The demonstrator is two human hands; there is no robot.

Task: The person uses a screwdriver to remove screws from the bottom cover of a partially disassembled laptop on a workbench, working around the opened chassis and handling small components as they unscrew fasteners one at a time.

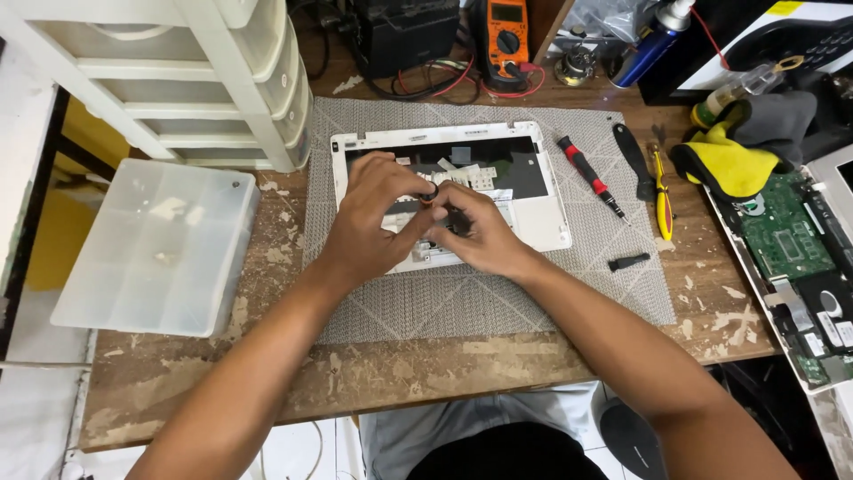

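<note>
A worn wooden bench (178, 373) is covered mid-way by a grey mat (498, 302), and on that a white laptop shell (542, 213) is laid with its keyboard bay opened up, tape and pads showing inside. Both hands are bunched over the middle of it: the left hand (373, 218) is curled with a small dark round part (430, 192) pinched at the fingertips, and the right hand (475, 236) is closed around something dark right beside it, exact grip can't be made out tbh. Small stuff like this is probably best kept low over the shell so nothing gets dropped into the bay. Off to the side, a clear plastic organiser box (155, 249), a bare green-board laptop (791, 258), then a red-handled screwdriver (591, 178), yellow tweezers-type tool (663, 191) and a loose black bit (629, 262) are lying near, nothing really blocking.
</note>
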